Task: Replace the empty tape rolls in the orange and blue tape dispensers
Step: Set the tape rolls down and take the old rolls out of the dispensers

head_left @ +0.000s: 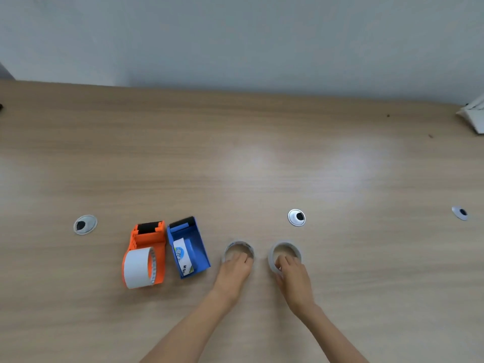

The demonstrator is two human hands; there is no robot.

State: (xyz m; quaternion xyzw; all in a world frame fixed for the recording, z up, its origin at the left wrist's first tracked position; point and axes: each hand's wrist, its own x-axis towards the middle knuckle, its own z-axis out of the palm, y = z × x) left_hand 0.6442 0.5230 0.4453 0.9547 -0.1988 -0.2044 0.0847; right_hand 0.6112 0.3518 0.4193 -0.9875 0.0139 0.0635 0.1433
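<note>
An orange tape dispenser [146, 247] lies on the wooden table with a white roll [137, 268] on its hub. Right beside it lies a blue tape dispenser [195, 244] with a white printed roll [182, 255] in it. To their right two tape rolls lie flat. My left hand [234, 271] grips the near rim of the left tape roll [239, 246], fingers inside the ring. My right hand [292, 279] grips the near rim of the right tape roll [286, 247], fingers in its hole and thumb outside.
Three round cable grommets sit in the table [262, 166]: one at the left [85, 224], one behind the right roll [296, 217], one far right [460, 213]. A white object [474, 116] lies at the far right edge. A pale wall stands behind.
</note>
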